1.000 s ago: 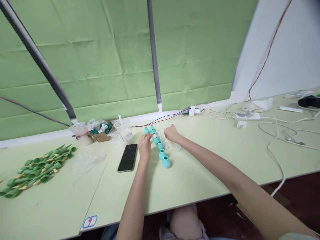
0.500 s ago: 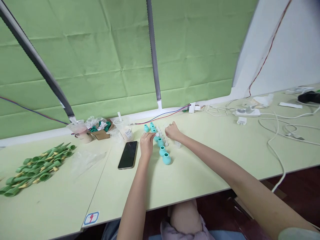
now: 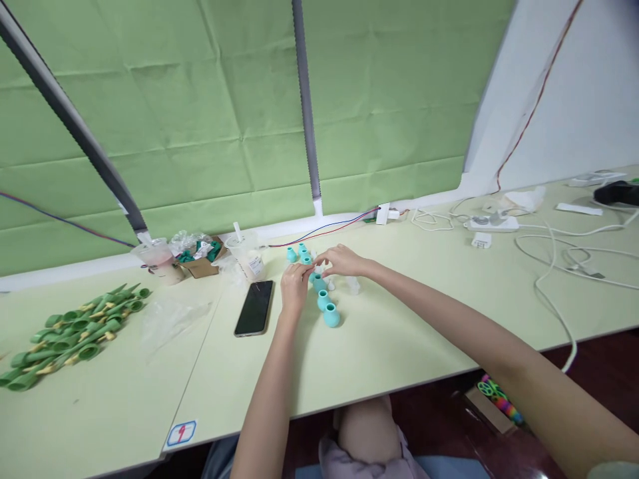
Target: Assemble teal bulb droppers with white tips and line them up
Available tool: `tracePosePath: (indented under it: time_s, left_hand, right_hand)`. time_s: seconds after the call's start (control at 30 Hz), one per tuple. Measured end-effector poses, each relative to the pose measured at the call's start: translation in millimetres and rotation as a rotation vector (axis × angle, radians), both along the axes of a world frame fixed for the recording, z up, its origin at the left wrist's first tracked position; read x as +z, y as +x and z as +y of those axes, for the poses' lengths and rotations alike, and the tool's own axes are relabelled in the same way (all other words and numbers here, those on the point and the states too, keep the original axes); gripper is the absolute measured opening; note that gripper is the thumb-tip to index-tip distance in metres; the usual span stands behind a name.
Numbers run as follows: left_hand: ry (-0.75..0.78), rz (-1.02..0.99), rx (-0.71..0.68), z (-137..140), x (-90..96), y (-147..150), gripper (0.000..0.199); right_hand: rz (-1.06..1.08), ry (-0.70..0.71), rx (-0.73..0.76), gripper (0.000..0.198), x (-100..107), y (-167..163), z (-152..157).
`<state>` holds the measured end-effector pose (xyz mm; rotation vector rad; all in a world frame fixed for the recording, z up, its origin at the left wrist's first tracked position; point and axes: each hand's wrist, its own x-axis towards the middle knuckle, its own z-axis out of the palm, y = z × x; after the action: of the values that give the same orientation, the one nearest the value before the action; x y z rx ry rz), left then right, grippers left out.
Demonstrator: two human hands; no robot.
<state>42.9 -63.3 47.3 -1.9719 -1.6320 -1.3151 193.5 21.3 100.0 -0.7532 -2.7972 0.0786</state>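
Note:
Small turquoise vase-shaped pots (image 3: 331,315) stand in a slanting row on the table, their round mouths facing up. Beside them, partly covered by my hands, are small white pieces (image 3: 331,285). My left hand (image 3: 294,283) is over the left side of the row, fingers pinched together at the tips. Coming in from the right, my right hand (image 3: 344,261) has its fingers bent, and its fingertips meet those of my left hand above the pots. Whatever lies between the fingertips is too small and covered to make out. A clear plastic piece (image 3: 353,285) lies below my right hand.
A black phone (image 3: 254,308) lies left of my left hand. Behind it stand a plastic cup with a straw (image 3: 248,258), a small cardboard box (image 3: 202,267) and a pink drink cup (image 3: 160,264). Green tube-like parts (image 3: 74,332) are piled far left. A power strip (image 3: 493,225) and cables lie right.
My right hand has moved left from beside the white pieces, and its fingertips now meet those of my left hand. The left hand has hardly moved.

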Motion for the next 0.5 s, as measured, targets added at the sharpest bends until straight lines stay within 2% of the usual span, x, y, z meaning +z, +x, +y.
tracePosePath:
  time_s: [0.1, 0.23, 0.33, 0.4, 0.5]
  left_hand:
    - [0.002, -0.045, -0.043, -4, 4.5, 5, 0.014]
    - [-0.010, -0.088, -0.068, -7, 7.9, 8, 0.013]
    - [-0.042, -0.074, -0.076, -8, 7.8, 10, 0.013]
    - [-0.055, -0.073, -0.074, -8, 7.4, 12, 0.014]
    - [-0.043, -0.112, -0.042, -8, 7.0, 13, 0.029]
  right_hand:
    - [0.009, 0.071, -0.016, 0.028, 0, -1, -15]
    - [0.096, -0.057, 0.008, 0.035, 0, 3, -22]
    - [0.128, -0.149, 0.011, 0.029, -1, 9, -19]
    - [0.130, -0.143, 0.000, 0.024, -3, 14, -15]
    - [0.164, -0.106, 0.004, 0.018, -6, 23, -11]
